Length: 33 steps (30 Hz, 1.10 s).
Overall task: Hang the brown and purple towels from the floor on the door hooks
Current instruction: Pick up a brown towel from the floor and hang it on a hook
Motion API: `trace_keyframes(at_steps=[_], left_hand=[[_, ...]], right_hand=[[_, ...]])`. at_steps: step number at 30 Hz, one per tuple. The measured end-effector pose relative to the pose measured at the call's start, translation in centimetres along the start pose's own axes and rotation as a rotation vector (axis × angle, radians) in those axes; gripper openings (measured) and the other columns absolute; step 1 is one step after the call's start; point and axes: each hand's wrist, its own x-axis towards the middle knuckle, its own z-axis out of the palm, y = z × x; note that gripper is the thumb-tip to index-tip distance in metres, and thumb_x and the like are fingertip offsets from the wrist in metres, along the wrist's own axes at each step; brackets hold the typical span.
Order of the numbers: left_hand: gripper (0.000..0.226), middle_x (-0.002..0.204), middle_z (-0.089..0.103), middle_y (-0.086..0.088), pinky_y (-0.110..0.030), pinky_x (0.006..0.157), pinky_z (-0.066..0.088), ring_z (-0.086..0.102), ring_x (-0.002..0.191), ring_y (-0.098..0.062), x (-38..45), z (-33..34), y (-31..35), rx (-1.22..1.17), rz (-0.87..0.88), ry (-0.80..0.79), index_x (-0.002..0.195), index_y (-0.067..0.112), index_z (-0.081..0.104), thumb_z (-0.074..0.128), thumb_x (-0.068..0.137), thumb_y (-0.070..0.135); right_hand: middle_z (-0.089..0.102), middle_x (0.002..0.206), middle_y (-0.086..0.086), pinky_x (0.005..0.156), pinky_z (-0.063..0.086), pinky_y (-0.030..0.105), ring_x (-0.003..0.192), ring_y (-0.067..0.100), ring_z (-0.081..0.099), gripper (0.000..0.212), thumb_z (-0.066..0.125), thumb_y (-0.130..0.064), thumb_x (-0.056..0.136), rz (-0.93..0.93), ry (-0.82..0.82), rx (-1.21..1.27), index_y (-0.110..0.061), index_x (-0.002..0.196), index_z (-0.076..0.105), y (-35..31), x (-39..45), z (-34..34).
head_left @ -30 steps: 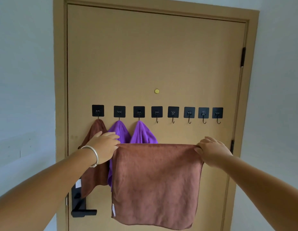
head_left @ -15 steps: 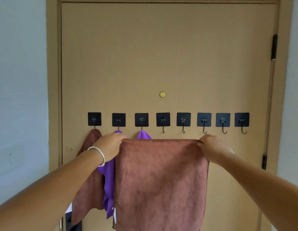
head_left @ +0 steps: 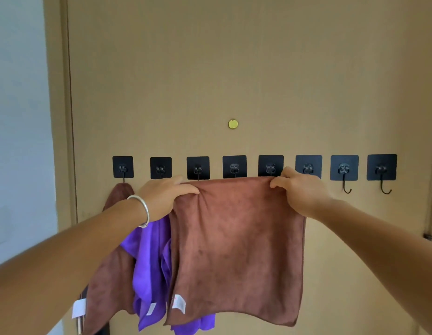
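Left hand (head_left: 163,195) and right hand (head_left: 299,192) each pinch a top corner of a brown towel (head_left: 236,250), holding it spread flat against the door (head_left: 234,68). Its top edge sits level with the lower edge of the black hook plates (head_left: 234,166), covering the hooks under the middle ones. A bracelet (head_left: 142,210) sits on the left wrist. Further left, a second brown towel (head_left: 108,274) hangs from the first hook (head_left: 123,166), with purple towels (head_left: 149,267) between the two brown ones. The two rightmost hooks (head_left: 381,175) are bare

Head camera — close, facing the door (head_left: 234,68) squarely, slightly downward.
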Motion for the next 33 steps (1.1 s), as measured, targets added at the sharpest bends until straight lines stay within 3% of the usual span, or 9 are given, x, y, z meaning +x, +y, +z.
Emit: trace_keyframes(at_steps=[3,7,12,16,19,23,27,30,33], left_hand=[[0.086,0.092,0.037,0.009,-0.026,0.062,0.031,0.045,0.075,-0.017,0.7,0.3,-0.4,0.018,-0.026,-0.025,0.141,0.053,0.030,0.035,0.080,-0.007],[0.074,0.107,0.045,0.003,-0.031,0.067,0.036,0.053,0.086,-0.023,2.4,1.1,0.4,0.125,-0.091,-0.097,0.146,0.047,0.021,0.040,0.086,0.009],[0.041,0.114,0.054,-0.009,-0.037,0.067,0.040,0.059,0.094,-0.030,4.6,2.4,4.2,0.359,-0.124,-0.128,0.129,0.014,0.044,0.035,0.089,0.005],[0.038,0.126,0.055,-0.010,-0.035,0.073,0.036,0.056,0.111,-0.028,6.1,3.8,7.4,0.490,-0.168,-0.295,0.127,0.009,0.050,0.031,0.094,0.006],[0.037,0.122,0.059,-0.007,-0.036,0.072,0.036,0.056,0.111,-0.027,5.8,5.1,9.4,0.547,-0.114,-0.382,0.120,0.012,0.057,0.034,0.094,0.003],[0.027,0.120,0.059,-0.010,-0.039,0.074,0.042,0.058,0.108,-0.032,4.8,6.7,11.1,0.224,-0.028,-0.483,0.116,0.011,0.052,0.041,0.092,0.007],[0.035,0.125,0.056,-0.013,-0.035,0.086,0.043,0.056,0.110,-0.033,3.3,8.0,11.3,-0.187,-0.129,-0.580,0.125,0.010,0.047,0.043,0.091,0.005],[0.046,0.132,0.048,-0.013,-0.035,0.097,0.042,0.051,0.116,-0.032,2.2,8.1,10.8,-0.198,-0.137,-0.675,0.137,0.013,0.040,0.043,0.091,0.008],[0.034,0.125,0.057,-0.012,-0.032,0.085,0.045,0.055,0.110,-0.033,2.8,6.8,9.6,-0.078,-0.111,-0.631,0.122,0.014,0.053,0.043,0.090,0.009]], right_hand=[[0.050,0.109,0.000,0.054,0.030,0.030,0.075,0.027,0.056,0.043,0.039,-0.012,0.095,0.019,0.040,-0.032,-0.035,0.129,0.055,-0.8,1.6,0.3],[0.049,0.103,0.003,0.051,0.033,0.030,0.068,0.028,0.055,0.035,0.036,-0.020,0.096,0.055,-0.018,-0.110,-0.028,0.127,0.052,-2.8,3.3,0.9],[0.049,0.094,0.002,0.054,0.033,0.033,0.064,0.022,0.044,0.025,0.035,-0.018,0.097,0.089,-0.117,-0.179,-0.018,0.116,0.050,-5.1,3.8,2.1],[0.058,0.100,0.005,0.059,0.036,0.033,0.078,0.025,0.060,0.025,0.036,-0.015,0.097,0.065,-0.173,-0.241,-0.016,0.115,0.053,-6.9,3.0,3.1],[0.059,0.102,0.006,0.061,0.037,0.034,0.085,0.028,0.062,0.025,0.040,-0.012,0.096,0.054,-0.237,-0.234,-0.016,0.117,0.052,-7.9,1.9,4.1],[0.056,0.108,0.008,0.063,0.038,0.035,0.091,0.032,0.061,0.033,0.043,-0.018,0.094,0.050,-0.300,-0.142,-0.018,0.127,0.043,-8.7,0.8,5.5],[0.051,0.113,0.007,0.064,0.041,0.036,0.092,0.032,0.061,0.052,0.051,-0.020,0.093,0.098,-0.346,-0.018,-0.022,0.140,0.030,-9.5,-0.4,7.0],[0.046,0.124,0.005,0.071,0.041,0.037,0.101,0.030,0.057,0.069,0.060,-0.025,0.087,0.065,-0.372,-0.037,-0.026,0.146,0.023,-9.3,-1.7,7.3],[0.048,0.120,0.003,0.078,0.042,0.037,0.100,0.027,0.051,0.044,0.056,-0.032,0.087,-0.012,-0.235,-0.091,-0.026,0.129,0.044,-7.9,-2.0,6.7]])
